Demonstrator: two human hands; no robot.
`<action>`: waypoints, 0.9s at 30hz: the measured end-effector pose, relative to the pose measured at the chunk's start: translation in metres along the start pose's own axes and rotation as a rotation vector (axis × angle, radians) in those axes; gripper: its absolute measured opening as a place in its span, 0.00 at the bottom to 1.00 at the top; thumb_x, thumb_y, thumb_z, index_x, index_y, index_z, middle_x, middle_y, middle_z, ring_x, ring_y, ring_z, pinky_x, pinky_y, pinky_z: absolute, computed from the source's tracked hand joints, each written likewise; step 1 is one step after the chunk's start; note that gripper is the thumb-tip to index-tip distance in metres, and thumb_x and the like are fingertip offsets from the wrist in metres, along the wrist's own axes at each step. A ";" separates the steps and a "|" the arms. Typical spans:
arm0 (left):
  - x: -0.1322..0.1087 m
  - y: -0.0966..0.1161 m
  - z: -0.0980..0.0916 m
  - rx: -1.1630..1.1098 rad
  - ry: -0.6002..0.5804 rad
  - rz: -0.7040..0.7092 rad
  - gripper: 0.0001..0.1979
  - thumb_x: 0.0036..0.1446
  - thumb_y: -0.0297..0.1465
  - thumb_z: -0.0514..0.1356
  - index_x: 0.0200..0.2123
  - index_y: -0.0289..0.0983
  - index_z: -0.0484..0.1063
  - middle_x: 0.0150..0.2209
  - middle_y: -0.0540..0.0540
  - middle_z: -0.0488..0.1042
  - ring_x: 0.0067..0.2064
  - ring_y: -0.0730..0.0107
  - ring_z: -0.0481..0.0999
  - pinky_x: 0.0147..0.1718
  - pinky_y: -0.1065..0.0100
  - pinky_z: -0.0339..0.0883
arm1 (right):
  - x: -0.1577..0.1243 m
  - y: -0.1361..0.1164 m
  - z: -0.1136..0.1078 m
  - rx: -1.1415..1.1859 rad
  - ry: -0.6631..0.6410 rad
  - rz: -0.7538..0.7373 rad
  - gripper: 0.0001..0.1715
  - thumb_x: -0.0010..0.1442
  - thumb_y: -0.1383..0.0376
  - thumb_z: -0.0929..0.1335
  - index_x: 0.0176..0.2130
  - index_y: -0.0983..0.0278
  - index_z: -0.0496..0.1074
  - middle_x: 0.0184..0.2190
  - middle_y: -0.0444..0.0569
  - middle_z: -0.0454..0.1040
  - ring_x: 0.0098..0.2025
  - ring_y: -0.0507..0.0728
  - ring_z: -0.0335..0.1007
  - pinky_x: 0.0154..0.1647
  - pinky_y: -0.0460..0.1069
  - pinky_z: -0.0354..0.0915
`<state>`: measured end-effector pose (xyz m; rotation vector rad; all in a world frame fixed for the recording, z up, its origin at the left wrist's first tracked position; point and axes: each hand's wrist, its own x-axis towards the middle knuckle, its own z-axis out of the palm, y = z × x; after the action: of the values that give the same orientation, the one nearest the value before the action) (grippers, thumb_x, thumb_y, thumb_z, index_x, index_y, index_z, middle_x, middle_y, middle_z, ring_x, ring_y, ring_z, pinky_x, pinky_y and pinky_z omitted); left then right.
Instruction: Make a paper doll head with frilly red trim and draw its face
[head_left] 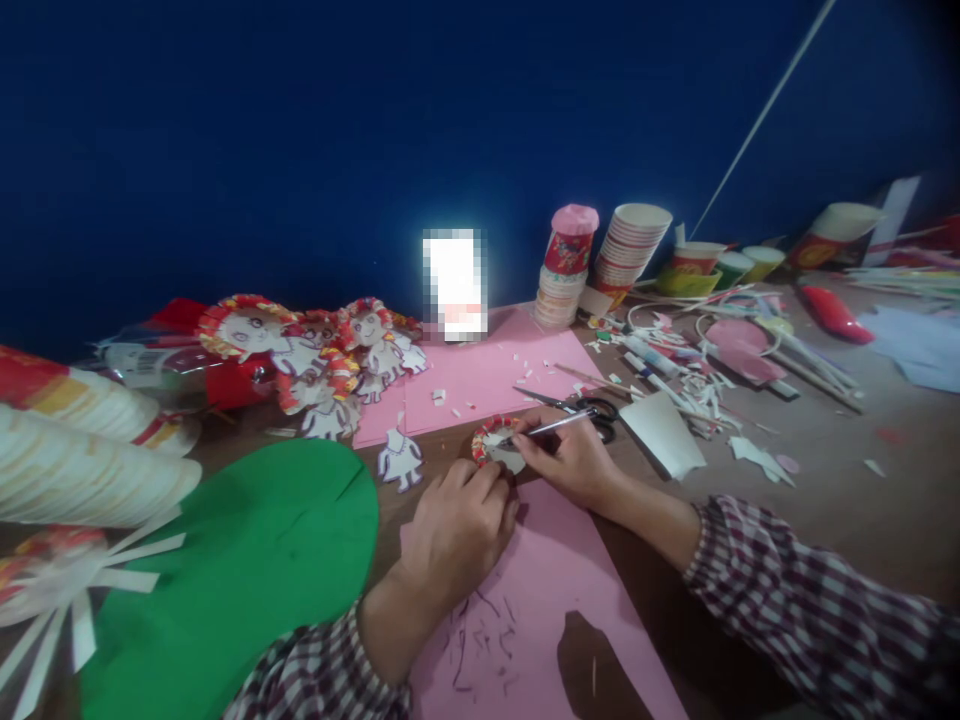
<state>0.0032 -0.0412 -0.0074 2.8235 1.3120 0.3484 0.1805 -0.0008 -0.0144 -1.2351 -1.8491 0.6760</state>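
My right hand (581, 465) is closed round a slim pen (559, 423), its tip down at a small round paper face (504, 445) with a pale middle and a red-and-yellow fringed rim. My left hand (465, 525), fingers curled, holds the near edge of that paper face; its fingertips are partly hidden. Under my hands lies a pink sheet (547, 590) with dark pen strokes and a cut-out gap. A white paper dress-shaped body cut-out (400, 460) with purple outlines lies left of my hands. Just beyond my right hand are black-handled scissors (600, 412).
Several finished paper dolls (367, 340) lie at the back left, near a green paper oval (300, 540) and stacked paper cups (90, 465). More cup stacks (630, 255) stand at the back. Markers (652, 365), paper scraps and a red object (834, 312) litter the right.
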 end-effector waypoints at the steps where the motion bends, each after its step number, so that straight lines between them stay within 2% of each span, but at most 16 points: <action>1: 0.000 0.000 0.000 -0.001 0.002 0.001 0.10 0.60 0.32 0.51 0.37 0.36 0.71 0.37 0.44 0.71 0.38 0.63 0.67 0.38 0.60 0.66 | 0.000 0.000 0.000 0.000 0.001 0.001 0.03 0.55 0.67 0.66 0.32 0.63 0.70 0.29 0.45 0.74 0.32 0.53 0.70 0.35 0.47 0.63; 11: -0.001 0.000 0.001 0.008 0.006 0.003 0.11 0.61 0.31 0.50 0.38 0.36 0.71 0.37 0.44 0.71 0.39 0.63 0.67 0.38 0.60 0.65 | 0.000 -0.001 0.000 -0.006 -0.007 0.006 0.04 0.56 0.66 0.65 0.32 0.63 0.70 0.28 0.45 0.74 0.30 0.53 0.69 0.33 0.47 0.62; 27: -0.001 0.000 0.001 0.023 0.002 0.001 0.10 0.61 0.31 0.51 0.37 0.36 0.70 0.38 0.45 0.71 0.38 0.62 0.67 0.37 0.59 0.65 | 0.000 -0.001 0.001 0.007 0.004 0.011 0.04 0.56 0.66 0.66 0.32 0.63 0.70 0.29 0.46 0.74 0.32 0.54 0.70 0.35 0.47 0.65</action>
<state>0.0024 -0.0416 -0.0083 2.8430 1.3238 0.3384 0.1791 -0.0016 -0.0138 -1.2417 -1.8364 0.6854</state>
